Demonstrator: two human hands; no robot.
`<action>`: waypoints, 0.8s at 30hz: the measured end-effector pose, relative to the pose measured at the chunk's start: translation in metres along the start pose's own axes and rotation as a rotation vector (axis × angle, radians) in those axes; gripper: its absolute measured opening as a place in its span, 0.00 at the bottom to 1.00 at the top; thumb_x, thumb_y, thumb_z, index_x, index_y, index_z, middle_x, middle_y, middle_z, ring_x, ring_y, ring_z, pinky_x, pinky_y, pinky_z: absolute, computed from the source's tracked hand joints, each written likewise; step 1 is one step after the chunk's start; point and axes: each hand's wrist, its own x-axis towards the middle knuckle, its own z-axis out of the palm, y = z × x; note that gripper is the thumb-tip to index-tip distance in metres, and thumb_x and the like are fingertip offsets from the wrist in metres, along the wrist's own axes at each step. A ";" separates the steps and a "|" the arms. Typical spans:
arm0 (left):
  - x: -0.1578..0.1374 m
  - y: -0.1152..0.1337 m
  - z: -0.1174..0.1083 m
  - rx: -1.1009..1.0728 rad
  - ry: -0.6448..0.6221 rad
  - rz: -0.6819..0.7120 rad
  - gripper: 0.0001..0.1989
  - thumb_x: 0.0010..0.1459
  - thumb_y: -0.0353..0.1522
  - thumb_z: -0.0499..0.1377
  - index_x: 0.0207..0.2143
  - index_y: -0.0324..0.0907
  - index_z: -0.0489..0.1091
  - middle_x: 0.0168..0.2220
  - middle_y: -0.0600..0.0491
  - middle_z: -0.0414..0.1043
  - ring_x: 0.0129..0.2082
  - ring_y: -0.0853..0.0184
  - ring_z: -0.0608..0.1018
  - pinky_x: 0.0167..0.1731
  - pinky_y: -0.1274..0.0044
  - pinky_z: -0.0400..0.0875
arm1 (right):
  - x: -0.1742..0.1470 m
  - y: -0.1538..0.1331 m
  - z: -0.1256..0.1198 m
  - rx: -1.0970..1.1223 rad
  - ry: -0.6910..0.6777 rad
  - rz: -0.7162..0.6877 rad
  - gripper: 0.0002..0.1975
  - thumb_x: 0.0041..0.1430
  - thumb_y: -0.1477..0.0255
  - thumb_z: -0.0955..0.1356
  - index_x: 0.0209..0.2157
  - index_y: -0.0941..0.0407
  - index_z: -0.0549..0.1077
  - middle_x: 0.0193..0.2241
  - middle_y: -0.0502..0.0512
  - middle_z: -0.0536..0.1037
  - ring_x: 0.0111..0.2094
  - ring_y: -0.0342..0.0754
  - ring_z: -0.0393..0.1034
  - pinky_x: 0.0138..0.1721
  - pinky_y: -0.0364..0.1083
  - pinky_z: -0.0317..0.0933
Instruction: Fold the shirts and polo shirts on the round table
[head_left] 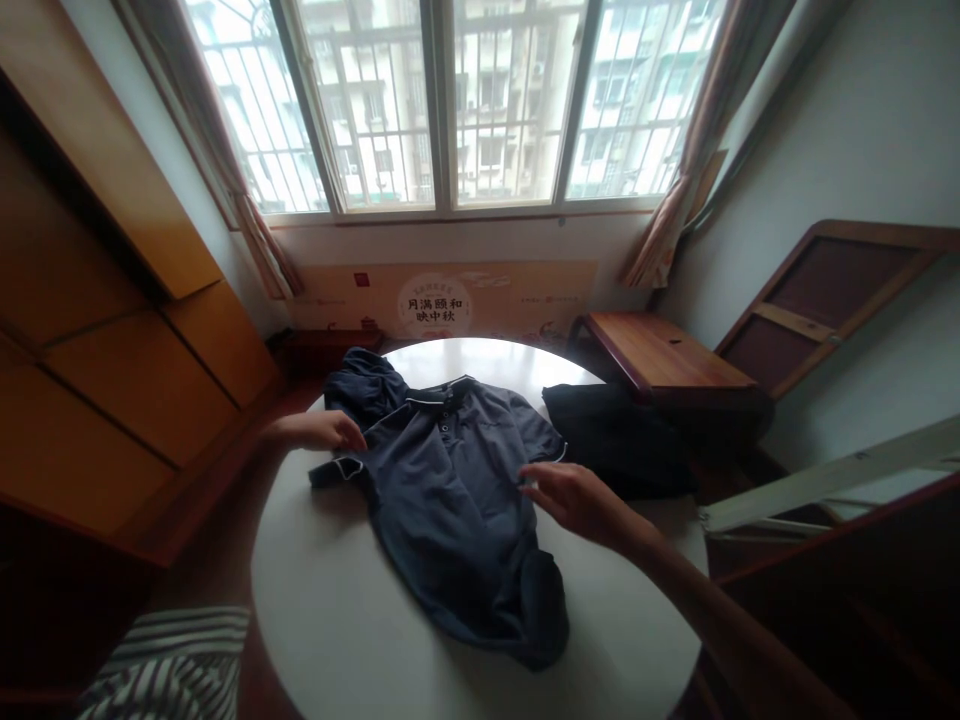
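Observation:
A dark blue polo shirt [450,490] with white trim lies face up on a round white table [337,620], collar toward the window. My left hand [326,430] rests at the shirt's left sleeve, fingers touching the fabric near the shoulder. Over the shirt's right side, by the other sleeve, my right hand [574,497] reaches in with fingers spread, touching or just above the cloth. Neither hand visibly grips anything. The lower hem is bunched at the near right.
A dark folded garment [615,440] lies at the table's right edge. Beyond it stands a low wooden table [660,360]. Wooden cabinets [112,350] line the left wall. A striped cloth [172,665] shows at the bottom left. A window fills the back.

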 end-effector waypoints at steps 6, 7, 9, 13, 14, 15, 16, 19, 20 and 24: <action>0.081 0.023 0.031 0.227 0.258 -0.057 0.10 0.46 0.28 0.59 0.32 0.38 0.77 0.38 0.46 0.80 0.40 0.60 0.79 0.41 0.78 0.72 | 0.079 0.068 -0.012 -0.275 0.065 0.155 0.15 0.62 0.67 0.67 0.47 0.58 0.76 0.45 0.61 0.76 0.36 0.49 0.74 0.39 0.44 0.65; 0.093 0.026 0.039 0.269 0.322 -0.072 0.11 0.48 0.29 0.60 0.35 0.37 0.77 0.42 0.44 0.79 0.44 0.58 0.78 0.44 0.76 0.71 | 0.091 0.072 -0.012 -0.329 0.035 0.200 0.18 0.62 0.65 0.67 0.51 0.58 0.74 0.49 0.62 0.74 0.41 0.52 0.74 0.42 0.45 0.65; 0.115 0.029 0.055 0.349 0.408 -0.130 0.16 0.48 0.33 0.63 0.40 0.35 0.75 0.46 0.38 0.77 0.49 0.51 0.77 0.46 0.72 0.70 | 0.109 0.074 -0.009 -0.417 -0.053 0.294 0.25 0.62 0.63 0.67 0.58 0.58 0.68 0.54 0.66 0.71 0.50 0.57 0.71 0.48 0.47 0.64; 0.133 0.034 0.075 0.423 0.409 -0.189 0.15 0.46 0.32 0.65 0.36 0.32 0.74 0.39 0.36 0.78 0.43 0.48 0.79 0.40 0.70 0.72 | 0.119 0.064 0.009 -0.438 -0.171 0.365 0.21 0.62 0.68 0.68 0.54 0.62 0.70 0.52 0.69 0.73 0.51 0.58 0.70 0.50 0.47 0.62; 0.132 0.036 0.079 0.422 0.404 -0.163 0.12 0.48 0.31 0.64 0.36 0.33 0.75 0.38 0.38 0.78 0.42 0.50 0.80 0.40 0.70 0.72 | 0.115 0.061 0.013 -0.434 -0.175 0.351 0.18 0.61 0.71 0.67 0.51 0.62 0.72 0.49 0.67 0.75 0.50 0.56 0.71 0.49 0.46 0.62; 0.128 0.038 0.081 0.415 0.399 -0.127 0.10 0.50 0.29 0.62 0.36 0.34 0.75 0.38 0.40 0.78 0.41 0.53 0.80 0.41 0.72 0.72 | 0.108 0.057 0.015 -0.416 -0.200 0.331 0.15 0.60 0.74 0.67 0.48 0.60 0.74 0.46 0.64 0.77 0.47 0.54 0.72 0.47 0.44 0.63; 0.122 0.040 0.083 0.403 0.392 -0.068 0.11 0.51 0.27 0.60 0.38 0.35 0.75 0.39 0.43 0.78 0.42 0.56 0.79 0.42 0.73 0.71 | 0.100 0.054 0.015 -0.376 -0.254 0.303 0.12 0.58 0.75 0.68 0.44 0.59 0.76 0.42 0.60 0.79 0.44 0.52 0.74 0.44 0.42 0.64; 0.092 0.047 0.088 0.289 0.333 0.265 0.16 0.57 0.25 0.54 0.47 0.38 0.73 0.41 0.50 0.77 0.41 0.64 0.78 0.45 0.76 0.70 | 0.069 0.047 0.009 -0.117 -0.494 0.263 0.08 0.54 0.72 0.71 0.37 0.58 0.77 0.32 0.53 0.79 0.30 0.46 0.74 0.30 0.40 0.64; 0.079 0.050 0.089 0.238 0.299 0.390 0.17 0.59 0.26 0.53 0.50 0.39 0.71 0.41 0.51 0.77 0.40 0.65 0.77 0.44 0.76 0.70 | 0.060 0.046 0.005 -0.027 -0.515 0.290 0.12 0.53 0.69 0.73 0.39 0.59 0.76 0.30 0.52 0.78 0.25 0.44 0.72 0.25 0.39 0.63; 0.030 0.061 0.090 0.071 0.193 0.691 0.19 0.64 0.30 0.52 0.57 0.40 0.66 0.41 0.50 0.75 0.37 0.65 0.77 0.42 0.75 0.71 | 0.042 0.047 -0.008 0.097 -0.207 0.498 0.48 0.48 0.58 0.76 0.64 0.60 0.54 0.24 0.48 0.74 0.17 0.42 0.67 0.17 0.40 0.60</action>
